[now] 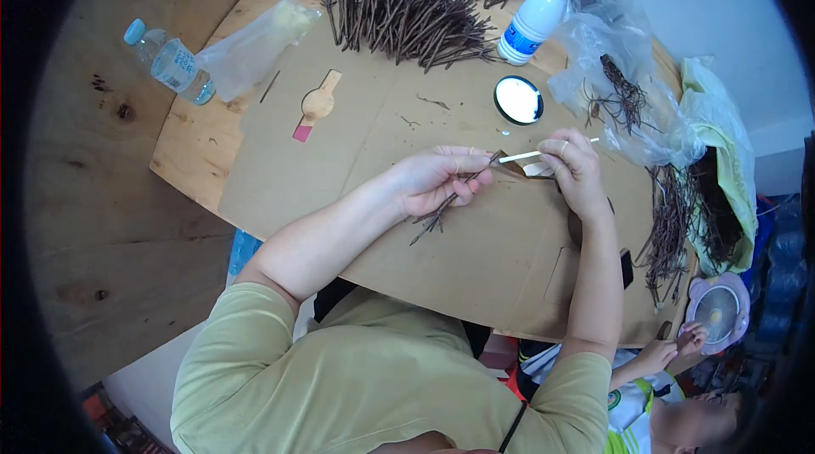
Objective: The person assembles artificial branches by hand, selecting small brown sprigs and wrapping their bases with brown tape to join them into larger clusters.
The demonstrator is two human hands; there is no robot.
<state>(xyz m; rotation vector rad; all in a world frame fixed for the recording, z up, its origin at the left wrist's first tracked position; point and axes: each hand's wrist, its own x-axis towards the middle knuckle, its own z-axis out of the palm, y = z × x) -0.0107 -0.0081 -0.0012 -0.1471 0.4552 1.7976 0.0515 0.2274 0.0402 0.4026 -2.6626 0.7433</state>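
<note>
My left hand (440, 179) is closed around a thin brown branched twig (435, 218), its forked end hanging toward me. Between the fingers of my right hand (579, 172) is a thin white stick (519, 157). The stick's left tip meets or nearly meets the twig's upper end. Just below the stick, a small brown piece with a pale patch (536, 169) shows beside my right fingers; I cannot make out what it is. Beyond my hands lies a round dark-rimmed lid (519, 101) with a white filling.
Cardboard (365, 127) covers the table. Heaped brown twigs (407, 16) lie at the back, near a white bottle (535, 21). Plastic bags and loose twigs (666, 233) crowd the right. A water bottle (174, 63) stands left. Another person (658, 369) sits by a small fan (717, 314).
</note>
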